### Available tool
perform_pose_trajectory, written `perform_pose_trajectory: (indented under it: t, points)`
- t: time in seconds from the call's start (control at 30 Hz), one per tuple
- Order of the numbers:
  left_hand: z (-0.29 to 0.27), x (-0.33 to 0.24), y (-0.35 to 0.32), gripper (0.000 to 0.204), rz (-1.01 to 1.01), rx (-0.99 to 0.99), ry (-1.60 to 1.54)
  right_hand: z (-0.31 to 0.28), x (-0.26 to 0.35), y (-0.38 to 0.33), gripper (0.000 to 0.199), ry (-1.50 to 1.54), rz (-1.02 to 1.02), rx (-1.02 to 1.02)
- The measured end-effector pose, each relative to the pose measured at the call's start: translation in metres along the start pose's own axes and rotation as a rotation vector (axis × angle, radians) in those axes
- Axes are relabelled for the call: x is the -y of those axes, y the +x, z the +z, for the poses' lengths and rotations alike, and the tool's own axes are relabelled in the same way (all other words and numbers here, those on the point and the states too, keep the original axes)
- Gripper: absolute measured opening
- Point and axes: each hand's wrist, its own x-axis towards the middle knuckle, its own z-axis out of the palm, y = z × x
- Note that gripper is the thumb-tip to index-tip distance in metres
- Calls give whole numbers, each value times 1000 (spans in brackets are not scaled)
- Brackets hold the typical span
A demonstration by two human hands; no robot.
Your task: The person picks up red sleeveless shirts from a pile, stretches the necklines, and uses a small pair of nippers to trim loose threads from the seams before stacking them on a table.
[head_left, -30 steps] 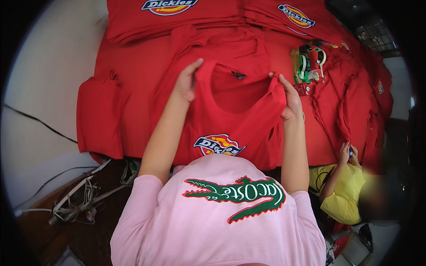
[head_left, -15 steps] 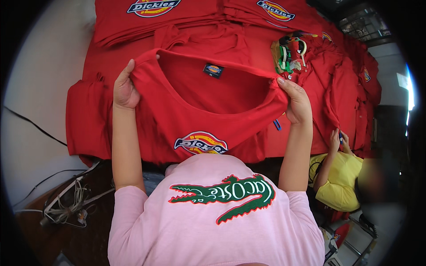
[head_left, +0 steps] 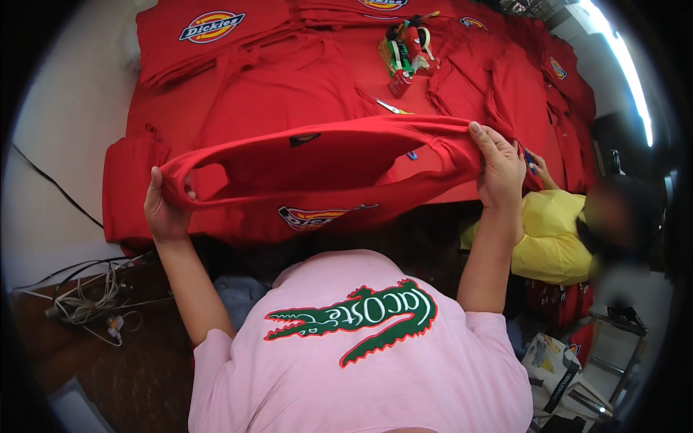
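Between my two hands a red T-shirt (head_left: 249,209) is stretched wide by its neckline, raised in front of my chest. My left hand (head_left: 170,213) grips one end of the opening, thumb outside and fingertips showing within it. The other end is pinched by my right hand (head_left: 499,169), thumb on top. A small dark neck label (head_left: 304,139) shows on the inner back of the collar. On the shirt's front, partly folded out of sight, is an embroidered patch (head_left: 317,216) in yellow, red and dark blue. Through the stretched openings the red tabletop cloth shows.
Folded red shirts (head_left: 209,61) lie at the back of the table. A small holder of tape and tools (head_left: 411,50) and yellow-handled scissors (head_left: 393,106) lie beyond the shirt. A person in yellow (head_left: 552,238) works at the right. Tangled cables (head_left: 105,296) lie at lower left.
My hands have spread further apart, the left moving left and lower, the right moving right. The neckline has gone from a wide oval to a long, narrow, taut opening.
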Motion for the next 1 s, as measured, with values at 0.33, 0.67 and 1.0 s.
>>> perform_pose_trajectory:
  t: [0.33, 0.67, 1.0]
  points:
    - [49, -7, -95, 67, -49, 776, -322, -37, 16, -75, 52, 627, -122, 63]
    - [35, 117, -160, 56, -752, -27, 343, -62, -94, -166, 55, -14, 927, 659]
    - [-4, 86, -120, 72, -657, 115, 64, -42, -106, -91, 42, 23, 556, 525]
